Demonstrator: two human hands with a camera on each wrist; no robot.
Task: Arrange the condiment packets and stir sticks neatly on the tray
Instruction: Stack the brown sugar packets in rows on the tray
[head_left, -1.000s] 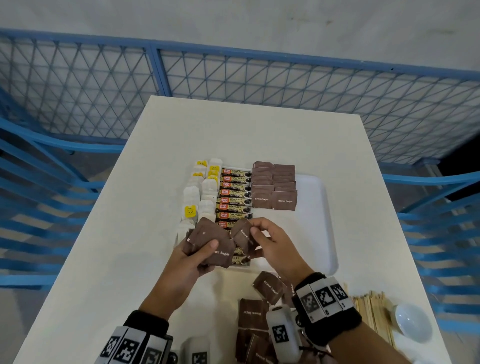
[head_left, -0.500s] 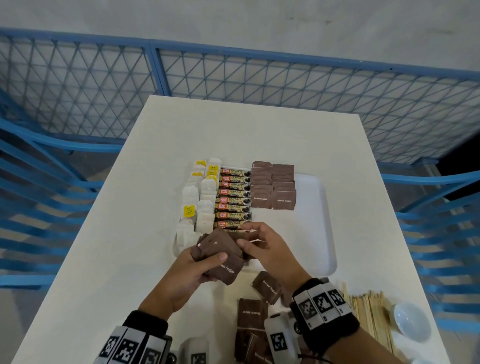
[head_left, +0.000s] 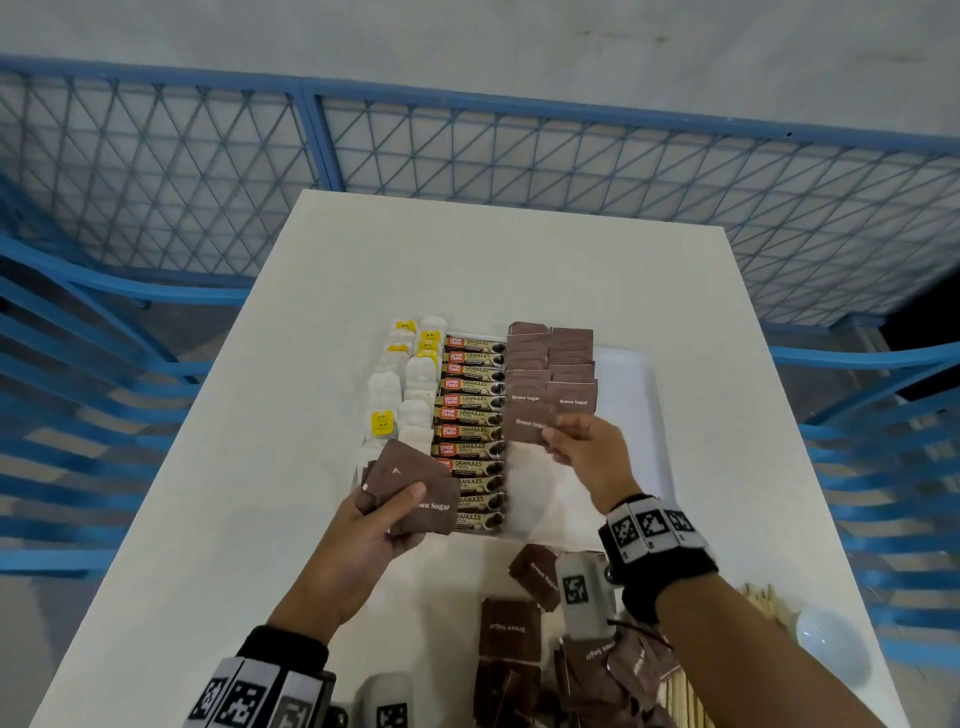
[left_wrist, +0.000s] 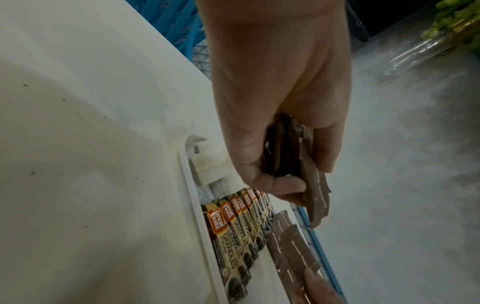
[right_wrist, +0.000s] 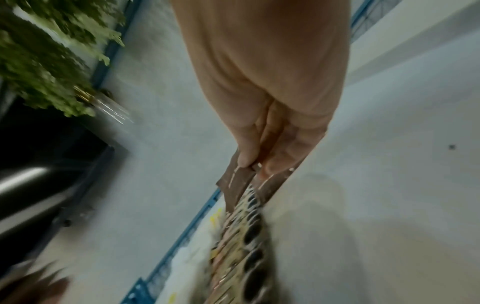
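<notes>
Right now my right hand (head_left: 582, 447) pinches a single brown sugar packet (head_left: 530, 423) by its near right corner, thumb on top and fingertips beneath, and holds it over the tray (head_left: 644, 395), touching or just shy of the nearest packet in the left brown sugar column (head_left: 527, 364). That column runs from the tray's far edge toward me, each packet overlapping the one behind it like a shingle, and the open slot lies directly under what I hold. The packet's long side sits roughly square to the column's line, so by my judgement the move is a short drop with hardly any turn. My right hand is the nearer one to that slot.

My left hand (head_left: 374, 525) is clenched around a fanned stack of brown packets (head_left: 410, 486), held above the tray's near left corner, over the ends of the coffee granule sticks (head_left: 472, 415).

The packets are flat, matte paper rectangles, thin and easily creased. The coffee sticks are glossy and narrow, laid crosswise in a tight row. White tea bags (head_left: 410, 395) look soft and puffy along the tray's left edge. Loose brown packets (head_left: 509, 629) lie on the table (head_left: 249, 467) by its near edge, with wooden stir sticks (head_left: 763, 603) toward the near right corner.
</notes>
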